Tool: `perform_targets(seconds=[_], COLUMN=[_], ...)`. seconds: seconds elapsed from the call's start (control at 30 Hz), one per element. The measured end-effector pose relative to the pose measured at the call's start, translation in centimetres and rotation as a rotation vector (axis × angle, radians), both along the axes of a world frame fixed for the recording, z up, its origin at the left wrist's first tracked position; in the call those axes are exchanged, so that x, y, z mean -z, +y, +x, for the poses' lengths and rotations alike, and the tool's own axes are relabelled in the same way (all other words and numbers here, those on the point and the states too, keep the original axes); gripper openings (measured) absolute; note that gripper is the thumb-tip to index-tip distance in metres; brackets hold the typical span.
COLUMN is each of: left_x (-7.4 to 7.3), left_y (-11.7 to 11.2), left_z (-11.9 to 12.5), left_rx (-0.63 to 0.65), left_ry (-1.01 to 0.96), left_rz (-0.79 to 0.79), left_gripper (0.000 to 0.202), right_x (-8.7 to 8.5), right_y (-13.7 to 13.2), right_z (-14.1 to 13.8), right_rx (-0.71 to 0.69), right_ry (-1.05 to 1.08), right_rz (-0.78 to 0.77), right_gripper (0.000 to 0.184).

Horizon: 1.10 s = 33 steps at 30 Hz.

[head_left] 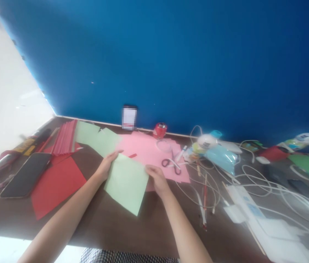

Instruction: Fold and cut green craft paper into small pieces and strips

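Note:
Between my two hands a light green sheet of paper is held tilted above the dark table. My left hand grips its upper left edge, and my right hand pinches its right edge near the upper corner. Behind it lie pink sheets of paper, with a small red strip on them. Open scissors rest on the pink paper, to the right of my right hand. More pale green paper lies beyond my left hand.
A dark phone and red paper lie at left, beside a pleated red stack. A red round container stands near the blue wall. At right are glue bottles, tangled white cables, a pencil and a white power strip.

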State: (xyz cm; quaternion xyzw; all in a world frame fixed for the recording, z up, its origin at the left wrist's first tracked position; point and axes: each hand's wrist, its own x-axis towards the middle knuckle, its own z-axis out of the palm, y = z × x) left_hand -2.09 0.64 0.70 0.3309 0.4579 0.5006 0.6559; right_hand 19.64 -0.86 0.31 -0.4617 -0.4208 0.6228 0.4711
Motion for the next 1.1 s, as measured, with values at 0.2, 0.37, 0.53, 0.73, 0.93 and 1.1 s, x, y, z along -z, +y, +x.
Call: perform_targets(seconds=[0.2,0.37,0.53,0.73,0.93,1.1], left_x=[0.0,0.7,0.6,0.4,1.2,1.1], left_y=[0.4,0.6,-0.3,-0.9,-0.2,-0.1], left_z=[-0.7,-0.6,0.6,1.1,0.1,0.0], left_rx=[0.12,-0.081,-0.003,0.035,-0.153,-0.201], left_ry=[-0.156,-0.052,0.114,0.546,0.659,0.754], left_rz=[0.06,0.168,0.27,0.338,0.304,0.345], left_gripper=[0.054,0.068,0.067,0.041,0.036,0.031], right_x=[-0.3,0.4,1.1,0.8,-0.2,-1.5], right_y=[0.4,0.9,0.6,0.0,1.0,1.5], right_z=[0.1,0.3,-0.1,-0.7,2.3,5.4], right_rx=[0.156,0.316,0.193,0.02,0.305,0.476], right_ry=[0.078,0.183,0.016,-0.171,-0.897,-1.509], right_rz=[-0.048,-0.047,0.002,0.057,0.422,0.135], right_gripper=[0.024,0.026,0.031,0.031,0.024,0.033])
